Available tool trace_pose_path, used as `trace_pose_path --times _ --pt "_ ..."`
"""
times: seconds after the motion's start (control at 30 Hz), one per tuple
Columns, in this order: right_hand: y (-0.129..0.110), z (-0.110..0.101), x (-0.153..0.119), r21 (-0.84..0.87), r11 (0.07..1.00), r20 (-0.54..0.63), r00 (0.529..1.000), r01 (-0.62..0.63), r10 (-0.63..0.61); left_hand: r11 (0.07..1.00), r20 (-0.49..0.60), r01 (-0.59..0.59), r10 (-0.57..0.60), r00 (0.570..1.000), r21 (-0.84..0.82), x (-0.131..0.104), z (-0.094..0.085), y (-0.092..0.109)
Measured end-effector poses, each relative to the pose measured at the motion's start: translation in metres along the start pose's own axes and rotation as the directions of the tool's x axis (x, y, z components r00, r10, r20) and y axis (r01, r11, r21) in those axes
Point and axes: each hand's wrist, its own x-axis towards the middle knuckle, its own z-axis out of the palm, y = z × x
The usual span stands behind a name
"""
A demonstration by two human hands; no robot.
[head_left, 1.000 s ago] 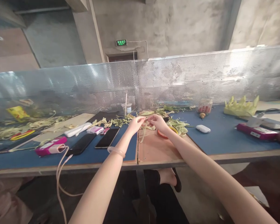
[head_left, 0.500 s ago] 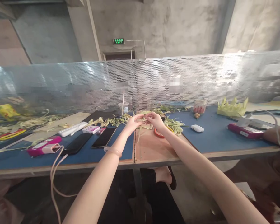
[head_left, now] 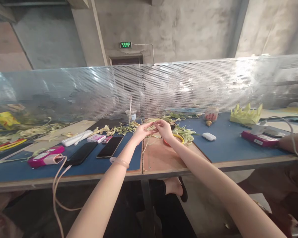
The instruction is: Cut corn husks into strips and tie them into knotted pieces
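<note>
My left hand [head_left: 141, 133] and my right hand [head_left: 164, 129] meet over the brown board [head_left: 161, 157], fingertips pinched together. Between them is a pale green, leaf-like strip [head_left: 146, 144], one end of which hangs down toward the board; the fingers hide most of it. Under my right wrist lie scissors [head_left: 180, 138] with red and yellow handles, partly covered. Pale, dry-looking plant leaves [head_left: 187, 134] are spread behind and to the right of my hands. A translucent bangle [head_left: 119, 162] circles my left wrist.
Left of my hands lie two phones [head_left: 110, 147], a white case [head_left: 76, 137] and a magenta power bank [head_left: 46, 157] with a cable. A plastic cup [head_left: 131, 115] stands behind. To the right are an earphone case [head_left: 209, 136], a jar [head_left: 211, 114] and another person's arm [head_left: 291, 143].
Both hands stay together in nearly the same place with small finger movements. The hanging strip has shifted slightly, and more of the yellow scissor handle shows. The view has moved a little.
</note>
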Motion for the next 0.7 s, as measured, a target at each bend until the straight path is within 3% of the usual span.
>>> trace_pose_path --times 0.13,0.27,0.33,0.37,0.43,0.47,0.5,0.57,0.6,0.67,0.7 --pt "-0.003 0.001 -0.004 -0.201 0.979 0.032 0.999 0.022 -0.016 0.999 0.022 -0.006 0.005 1.0 0.034 0.002 0.003 -0.004" --pt "-0.022 -0.009 -0.003 -0.543 0.84 -0.031 0.999 0.018 -0.041 0.945 -0.049 0.015 0.001 0.999 0.327 -0.002 0.001 0.003" --pt "-0.049 -0.021 -0.01 -0.637 0.769 -0.065 0.991 0.051 -0.12 0.843 -0.169 -0.007 0.116 0.979 0.537 -0.014 -0.004 0.022" --pt "-0.067 -0.029 -0.018 -0.635 0.766 -0.091 0.976 0.095 -0.196 0.782 -0.248 -0.032 0.236 0.94 0.623 -0.024 -0.007 0.035" --pt "-0.11 -0.044 -0.043 -0.577 0.796 -0.225 0.901 0.182 -0.37 0.713 -0.348 -0.11 0.463 0.815 0.692 -0.048 -0.011 0.065" --pt "-0.132 -0.05 -0.059 -0.538 0.813 -0.312 0.844 0.221 -0.437 0.698 -0.357 -0.16 0.532 0.768 0.698 -0.059 -0.012 0.079" --pt "-0.152 -0.054 -0.074 -0.523 0.816 -0.385 0.786 0.245 -0.483 0.688 -0.343 -0.207 0.57 0.747 0.695 -0.068 -0.011 0.09" --pt "-0.179 -0.058 -0.1 -0.502 0.821 -0.484 0.698 0.273 -0.528 0.643 -0.265 -0.252 0.596 0.758 0.723 -0.077 -0.007 0.101" --pt "-0.185 -0.057 -0.109 -0.514 0.811 -0.48 0.69 0.278 -0.541 0.613 -0.185 -0.275 0.579 0.794 0.741 -0.078 -0.005 0.101" --pt "-0.184 -0.055 -0.12 -0.553 0.776 -0.269 0.817 0.303 -0.51 0.577 -0.054 -0.296 0.511 0.858 0.762 -0.076 -0.002 0.092" --pt "-0.178 -0.054 -0.124 -0.53 0.792 -0.187 0.87 0.302 -0.457 0.583 -0.043 -0.29 0.489 0.871 0.759 -0.075 -0.003 0.085"
